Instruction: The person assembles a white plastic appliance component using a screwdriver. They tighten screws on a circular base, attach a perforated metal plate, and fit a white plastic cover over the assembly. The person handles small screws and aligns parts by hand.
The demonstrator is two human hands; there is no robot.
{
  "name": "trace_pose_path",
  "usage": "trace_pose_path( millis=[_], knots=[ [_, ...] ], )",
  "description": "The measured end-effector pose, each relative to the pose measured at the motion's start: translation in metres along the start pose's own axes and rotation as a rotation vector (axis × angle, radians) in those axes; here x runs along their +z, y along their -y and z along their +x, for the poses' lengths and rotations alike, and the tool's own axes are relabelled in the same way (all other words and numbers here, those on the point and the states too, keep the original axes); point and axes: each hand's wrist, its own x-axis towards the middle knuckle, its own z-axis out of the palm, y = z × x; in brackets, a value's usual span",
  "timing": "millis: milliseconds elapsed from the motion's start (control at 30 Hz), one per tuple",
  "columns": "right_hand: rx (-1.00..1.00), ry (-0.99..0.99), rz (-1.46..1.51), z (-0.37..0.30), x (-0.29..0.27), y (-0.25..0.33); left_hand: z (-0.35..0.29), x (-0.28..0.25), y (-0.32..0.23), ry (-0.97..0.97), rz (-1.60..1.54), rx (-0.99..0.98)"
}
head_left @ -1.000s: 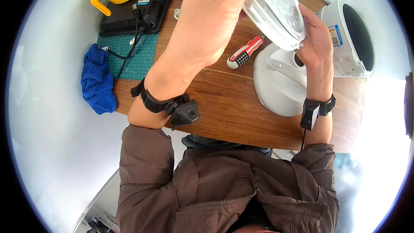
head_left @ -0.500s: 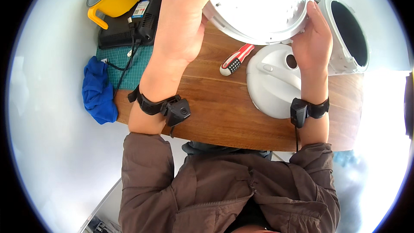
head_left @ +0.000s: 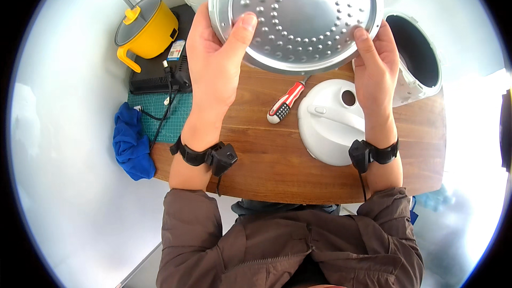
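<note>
Brown wood makes up one table (head_left: 250, 165), and one dimpled metal disc (head_left: 306, 18) is held up above its far side. The left hand (head_left: 216, 56) and the right hand (head_left: 377, 66) each pinch an edge, two thumbs on the face; whether the fingers behind are spread I cannot tell. Below are one red-and-white screwdriver (head_left: 286, 103) and, near it, one round white cover (head_left: 333, 122). One white cylinder (head_left: 413, 93) is beyond the right hand. Leftward are one yellow pot (head_left: 157, 34), one black device (head_left: 152, 82), one green mat (head_left: 180, 120) and one blue cloth (head_left: 130, 141).
</note>
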Motion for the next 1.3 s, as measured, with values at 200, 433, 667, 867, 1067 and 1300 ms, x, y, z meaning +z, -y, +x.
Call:
trace_pose_path(
  millis=[200,433,667,867,1067,1300],
  knots=[
    [-0.057,-0.016,-0.040,-0.001,0.000,0.000,-0.002,0.003,0.000,-0.007,0.056,0.135],
    [-0.228,-0.011,-0.108,-0.001,0.004,0.010,-0.007,0.003,-0.003,0.082,0.101,0.220],
    [-0.224,0.035,-0.165,-0.005,0.003,0.014,-0.005,0.012,0.003,0.047,0.059,0.335],
    [-0.354,-0.025,-0.310,-0.011,0.003,0.010,-0.009,0.003,0.017,0.050,-0.011,0.296],
    [-0.656,0.018,-0.556,-0.009,0.000,0.011,-0.002,-0.001,0.017,0.056,0.192,0.538],
    [-0.889,0.148,-0.451,-0.006,0.005,0.016,-0.005,0.007,0.006,0.043,0.089,0.238]
  ],
)
